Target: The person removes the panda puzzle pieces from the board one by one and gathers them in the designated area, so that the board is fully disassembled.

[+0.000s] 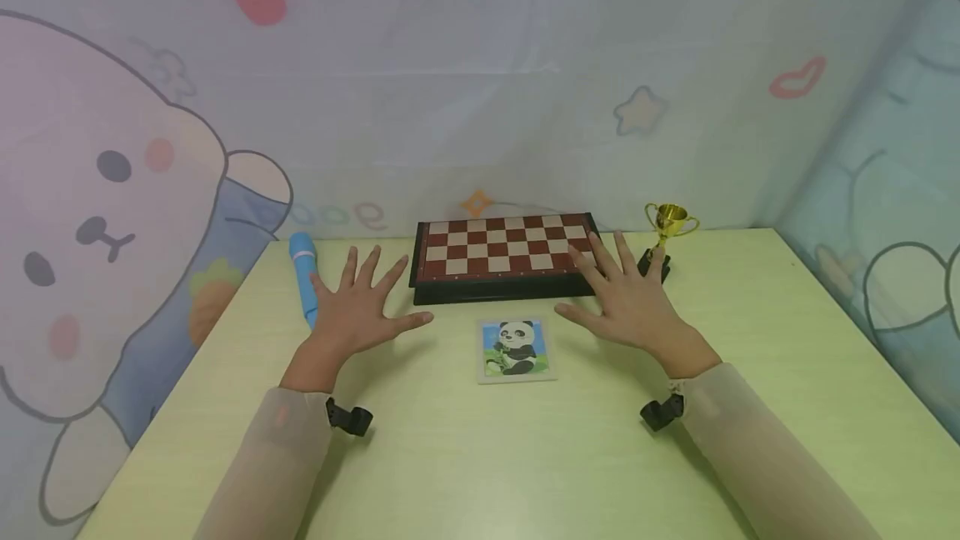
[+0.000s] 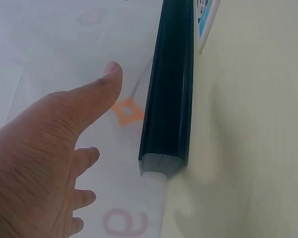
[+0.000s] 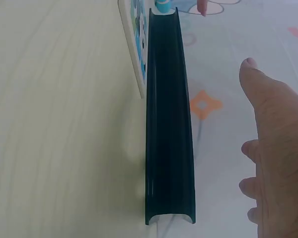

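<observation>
My left hand (image 1: 351, 311) hovers over the left of the table with its fingers spread and nothing in it. A light blue toy microphone (image 1: 304, 277) lies just beyond it, partly hidden by the hand. On the other side my right hand (image 1: 630, 307) is spread too and holds nothing; its fingertips overlap the right end of a chessboard (image 1: 506, 248) in the head view. Between the hands lies a square panda picture tile (image 1: 516, 350). Behind the right fingers stands a small gold trophy cup (image 1: 667, 222), its black base partly covered. Both wrist views show the board's dark side (image 2: 171, 84).
The pale table (image 1: 480, 465) ends at the back against a printed cloth (image 1: 450, 90) with hearts, a star and a cartoon bear. Cloth also hangs on the left and right sides. A small black camera (image 1: 351, 418) is strapped to each wrist.
</observation>
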Action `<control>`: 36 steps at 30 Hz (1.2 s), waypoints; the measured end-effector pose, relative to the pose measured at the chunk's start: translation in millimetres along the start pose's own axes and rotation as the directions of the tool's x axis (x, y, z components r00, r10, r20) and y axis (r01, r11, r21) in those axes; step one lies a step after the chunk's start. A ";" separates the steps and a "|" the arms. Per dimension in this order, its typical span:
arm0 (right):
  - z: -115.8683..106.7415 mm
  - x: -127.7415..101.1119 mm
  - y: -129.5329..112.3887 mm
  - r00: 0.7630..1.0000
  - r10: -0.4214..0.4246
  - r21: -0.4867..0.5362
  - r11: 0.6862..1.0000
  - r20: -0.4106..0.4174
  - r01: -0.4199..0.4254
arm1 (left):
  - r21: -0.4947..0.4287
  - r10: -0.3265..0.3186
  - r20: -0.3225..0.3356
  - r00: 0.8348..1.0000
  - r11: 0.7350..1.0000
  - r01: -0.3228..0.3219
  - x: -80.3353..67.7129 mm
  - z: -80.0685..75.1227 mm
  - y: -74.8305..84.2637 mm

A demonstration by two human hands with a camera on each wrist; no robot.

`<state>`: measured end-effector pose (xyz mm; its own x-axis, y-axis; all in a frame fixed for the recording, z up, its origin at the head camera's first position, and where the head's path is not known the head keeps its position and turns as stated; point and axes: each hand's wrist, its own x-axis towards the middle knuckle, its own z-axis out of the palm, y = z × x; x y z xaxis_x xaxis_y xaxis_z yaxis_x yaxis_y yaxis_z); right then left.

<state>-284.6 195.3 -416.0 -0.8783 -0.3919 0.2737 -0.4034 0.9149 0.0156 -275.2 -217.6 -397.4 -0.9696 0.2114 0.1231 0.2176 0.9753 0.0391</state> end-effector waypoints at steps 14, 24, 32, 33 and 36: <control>20.4 3.2 -46.5 0.975 -0.222 0.564 0.808 0.025 0.170 | -0.522 0.384 0.078 0.920 0.802 -0.291 -7.8 11.0 53.5; 57.4 17.6 -63.5 0.962 -0.272 0.633 0.741 -0.024 0.225 | -0.400 0.401 0.129 0.907 0.858 -0.323 -6.1 61.5 66.0; 72.0 30.5 -65.6 0.961 -0.265 0.653 0.715 -0.076 0.249 | -0.400 0.403 0.105 0.909 0.854 -0.332 -7.6 72.7 66.6; 72.3 31.0 -66.1 0.962 -0.261 0.655 0.715 -0.075 0.245 | -0.395 0.400 0.109 0.910 0.858 -0.329 -8.0 72.9 66.6; 72.4 32.2 -68.3 0.967 -0.250 0.661 0.717 -0.056 0.223 | -0.383 0.392 0.109 0.914 0.865 -0.325 -8.8 73.1 66.8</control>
<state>-303.8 113.2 -477.8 -0.7339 -0.6022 0.3142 -0.6548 0.5042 -0.5631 -260.3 -149.6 -468.4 -0.8129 0.5820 0.0200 0.5460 0.7497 0.3739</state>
